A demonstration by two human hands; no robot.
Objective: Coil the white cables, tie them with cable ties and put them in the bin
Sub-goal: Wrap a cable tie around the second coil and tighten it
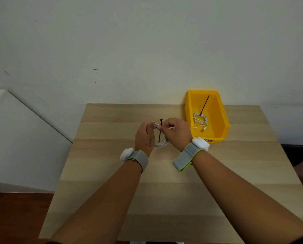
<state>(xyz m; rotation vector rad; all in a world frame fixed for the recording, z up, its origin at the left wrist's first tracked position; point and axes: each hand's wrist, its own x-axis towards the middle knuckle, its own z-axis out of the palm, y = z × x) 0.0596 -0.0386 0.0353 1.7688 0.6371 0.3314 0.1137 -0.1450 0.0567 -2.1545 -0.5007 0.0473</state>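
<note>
Your white cable coil (160, 143) is held up above the wooden worktop (112, 155), between both hands, near the yellow bin (223, 120) but outside it. Expect it to be light, limp and springy: the loops will likely try to fan open the moment pressure comes off, so take hold where the turns bunch together at the top of the coil, not on a single strand. The black cable tie (160, 131) stands nearly upright across the coil, its head end poking up above your fingers; it looks stiff enough to thread but thin and smooth, so pinch it close to the bundle. Left hand (145, 134): palm turned inward, edge-on to the camera, grip closed around the upper part of the coil. Right hand (175, 131): knuckles up, thumb and forefinger pinched together on the tie at the point where it crosses the cable. Whether the tail has already passed through the tie's head cannot be made out; the fingers cover that spot. Both forearms reach forward at about the same height, wrists slightly bent, each carrying a grey wrist strap (186, 158). One tied coil (200, 120) already lies in the bin, its tie tail sticking up along the wall.
</note>
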